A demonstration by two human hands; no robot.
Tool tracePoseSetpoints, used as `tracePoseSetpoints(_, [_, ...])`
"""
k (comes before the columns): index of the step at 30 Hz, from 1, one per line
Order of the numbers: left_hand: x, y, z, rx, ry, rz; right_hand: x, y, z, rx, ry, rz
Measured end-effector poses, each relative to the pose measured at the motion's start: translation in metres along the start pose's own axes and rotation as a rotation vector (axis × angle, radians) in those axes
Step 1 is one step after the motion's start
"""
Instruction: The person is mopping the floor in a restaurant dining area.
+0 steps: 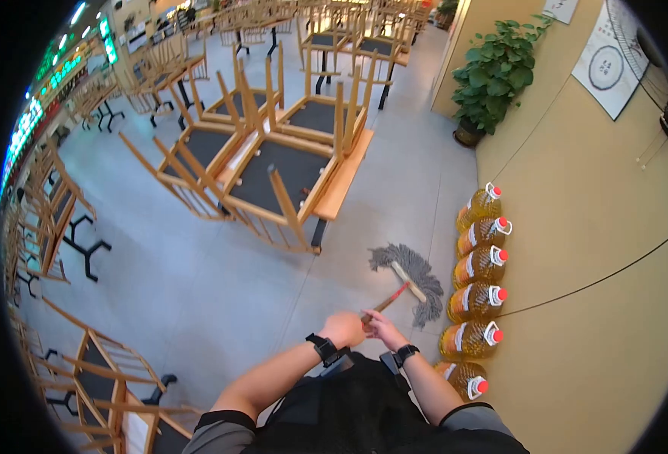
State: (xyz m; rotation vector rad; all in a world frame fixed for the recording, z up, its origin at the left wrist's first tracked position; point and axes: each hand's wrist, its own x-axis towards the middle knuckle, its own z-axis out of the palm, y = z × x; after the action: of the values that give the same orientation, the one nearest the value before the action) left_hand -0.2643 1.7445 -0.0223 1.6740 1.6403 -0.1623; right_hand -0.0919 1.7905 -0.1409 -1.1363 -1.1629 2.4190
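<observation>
A mop with a grey string head lies spread on the grey tile floor ahead of me, just left of a row of oil jugs. Its handle slants back toward my body. My left hand is wrapped round the handle near my waist. Close beside it, my right hand grips the same handle, fingers curled. Both wrists wear black bands. The rear end of the handle is hidden by my hands and body.
Several yellow oil jugs with red caps line the right wall. Upturned chairs rest on a wooden table ahead. A potted plant stands by the wall at the far right. More stacked chairs are at lower left.
</observation>
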Motion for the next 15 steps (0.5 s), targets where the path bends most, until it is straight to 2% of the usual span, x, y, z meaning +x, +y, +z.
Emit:
tracePoseSetpoints(2, [0.022,0.0,-0.02,-0.077,-0.202,0.122,0.006,-0.017,-0.008,0.198,-0.168,-0.031])
tracePoseSetpoints(3, [0.02,0.007,-0.044,-0.051,-0.206,0.127,0.006,-0.029,-0.011,0.061,-0.118,-0.03])
tracePoseSetpoints(5, [0.006,0.032,-0.091,-0.275,-0.285,0.088,-0.003,-0.063,-0.012,0.056,-0.132,-0.026])
tracePoseSetpoints(6, [0.022,0.028,-0.098,-0.241,-0.302,0.104,-0.004,-0.076,-0.015,0.033,-0.149,-0.005])
tracePoseSetpoints(7, [0.042,0.018,-0.1,-0.33,-0.439,0.168,-0.002,-0.079,-0.021,0.062,-0.143,-0.011])
tracePoseSetpoints(9, [0.075,0.006,-0.104,-0.481,-0.691,0.276,-0.004,-0.082,-0.03,0.086,-0.071,-0.062])
tracePoseSetpoints(12, [0.09,0.016,-0.124,-0.515,-0.758,0.439,-0.017,-0.086,-0.035,0.121,0.027,-0.132])
tracePoseSetpoints(15, [0.111,0.03,-0.123,-0.389,-0.899,0.612,-0.036,-0.089,-0.02,0.189,0.165,-0.21])
